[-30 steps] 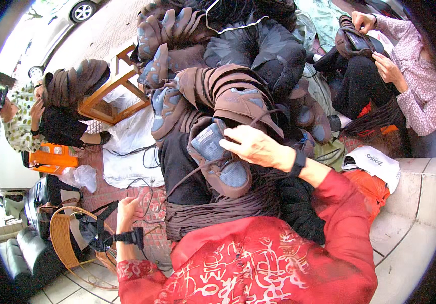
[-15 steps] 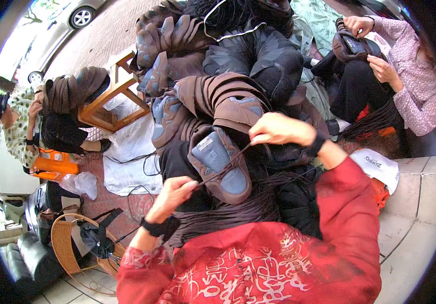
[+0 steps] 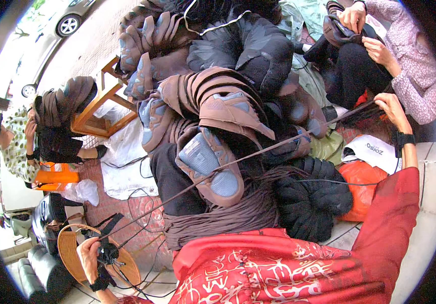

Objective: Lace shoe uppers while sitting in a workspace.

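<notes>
A brown shoelace (image 3: 273,146) is pulled out long and straight, crossing in front of a brown shoe upper (image 3: 195,167) with blue mesh. My left hand (image 3: 89,257), low at the left beside a wicker chair, pinches one end part of the lace. Far out to the right, my right hand (image 3: 393,110) pinches the other part, near the co-worker's knees. The upper leans on my dark-clad knee, above a thick bundle of brown laces (image 3: 228,218) on my lap. Whether the lace passes through the eyelets is too small to tell.
Stacked shoe uppers (image 3: 228,101) rise in a heap ahead. Black lace bundles (image 3: 311,197) and an orange bag (image 3: 362,187) lie at the right. Two co-workers handle uppers, one at each side. A wooden stool frame (image 3: 104,111) and wicker chair (image 3: 68,251) stand left.
Both hands have moved widely apart, left hand down and left, right hand up and right, drawing the lace out long across the upper. The co-worker at the right has brought both hands closer together.
</notes>
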`<state>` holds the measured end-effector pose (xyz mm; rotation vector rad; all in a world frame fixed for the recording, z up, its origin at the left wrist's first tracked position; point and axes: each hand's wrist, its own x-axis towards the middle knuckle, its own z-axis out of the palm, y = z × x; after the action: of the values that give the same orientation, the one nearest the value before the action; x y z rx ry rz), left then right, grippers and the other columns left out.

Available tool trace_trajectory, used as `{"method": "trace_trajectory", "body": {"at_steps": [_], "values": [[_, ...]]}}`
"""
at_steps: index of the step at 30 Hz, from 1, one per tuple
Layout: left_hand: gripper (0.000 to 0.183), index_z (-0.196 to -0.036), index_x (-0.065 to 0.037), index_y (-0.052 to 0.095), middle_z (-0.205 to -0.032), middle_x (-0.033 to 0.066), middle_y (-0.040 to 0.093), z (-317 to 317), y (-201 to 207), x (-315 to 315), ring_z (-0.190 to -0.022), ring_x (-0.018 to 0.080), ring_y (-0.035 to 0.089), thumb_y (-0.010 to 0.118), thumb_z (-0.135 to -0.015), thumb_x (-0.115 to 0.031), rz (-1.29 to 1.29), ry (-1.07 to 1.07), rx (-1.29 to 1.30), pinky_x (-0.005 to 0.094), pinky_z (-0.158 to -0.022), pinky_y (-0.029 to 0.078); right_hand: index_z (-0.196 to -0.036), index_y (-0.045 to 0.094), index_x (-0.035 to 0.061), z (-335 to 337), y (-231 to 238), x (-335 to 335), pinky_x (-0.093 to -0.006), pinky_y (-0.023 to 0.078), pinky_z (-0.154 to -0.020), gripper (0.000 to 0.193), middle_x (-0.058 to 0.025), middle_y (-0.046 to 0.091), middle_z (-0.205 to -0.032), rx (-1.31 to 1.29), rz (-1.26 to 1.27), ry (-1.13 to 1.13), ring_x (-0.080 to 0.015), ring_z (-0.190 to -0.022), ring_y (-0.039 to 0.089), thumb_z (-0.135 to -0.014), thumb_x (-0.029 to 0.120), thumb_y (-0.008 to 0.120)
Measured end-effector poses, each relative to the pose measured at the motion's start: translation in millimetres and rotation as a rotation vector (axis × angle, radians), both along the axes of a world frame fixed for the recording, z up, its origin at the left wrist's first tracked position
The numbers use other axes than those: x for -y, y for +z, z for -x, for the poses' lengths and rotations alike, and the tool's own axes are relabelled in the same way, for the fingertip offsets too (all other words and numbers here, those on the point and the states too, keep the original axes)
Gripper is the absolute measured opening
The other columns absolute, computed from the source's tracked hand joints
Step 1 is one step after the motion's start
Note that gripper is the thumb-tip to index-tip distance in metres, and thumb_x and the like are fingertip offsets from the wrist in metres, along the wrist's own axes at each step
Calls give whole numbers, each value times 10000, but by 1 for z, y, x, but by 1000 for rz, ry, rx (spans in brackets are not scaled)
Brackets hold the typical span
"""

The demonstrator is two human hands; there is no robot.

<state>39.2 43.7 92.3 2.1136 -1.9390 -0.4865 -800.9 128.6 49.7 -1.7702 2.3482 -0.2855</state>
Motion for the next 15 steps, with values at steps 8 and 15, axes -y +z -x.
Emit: {"method": "trace_trajectory", "body": {"at_steps": [8, 15], "values": [[73, -828, 4, 569, -758, 144, 513, -69, -12, -9, -717, 308, 506, 557, -757, -7, 171, -157, 473, 366, -652, 396, -949, 619, 81, -8, -66, -72, -341, 421, -716, 157, -107, 548, -864, -508, 363, -325, -263, -783, 518, -850, 148, 516], [154, -861, 20, 570, -751, 82, 593, -82, -29, -3, -638, 190, 569, 545, -831, -130, 270, 281, 69, 294, -587, 438, -1066, 541, -14, -114, -107, -83, -337, 475, -709, 312, -130, 613, -909, 1314, 1105, -735, -201, -717, 599, -877, 228, 488]]}}
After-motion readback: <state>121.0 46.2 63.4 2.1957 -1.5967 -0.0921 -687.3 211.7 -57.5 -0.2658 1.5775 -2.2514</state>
